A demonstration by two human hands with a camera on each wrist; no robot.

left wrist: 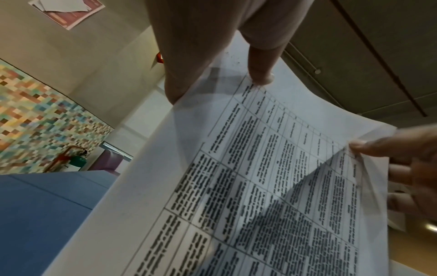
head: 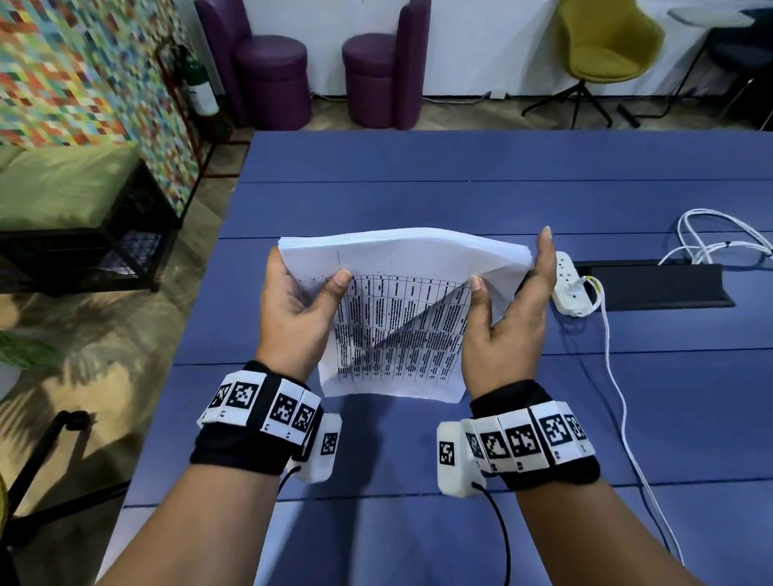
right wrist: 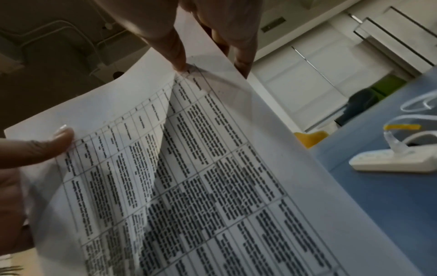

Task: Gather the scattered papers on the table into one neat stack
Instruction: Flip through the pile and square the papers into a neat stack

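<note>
- Plainly, the papers (head: 401,320) are light, limp and likely slippery; they sag between the hands above the table (head: 471,185), so gripping both side edges seems best.
- One bundle; sheet count unclear.
- Left hand (head: 294,315) at 9 o'clock and right hand (head: 508,326) at 3 pinch it, thumbs on top.
- One power strip (head: 571,286) lies at 3.

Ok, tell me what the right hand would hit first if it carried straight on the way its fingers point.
Probably nothing soon. The right hand points away across the blue table, holding the papers; the white power strip sits just right of that line, though depth is unclear.
</note>
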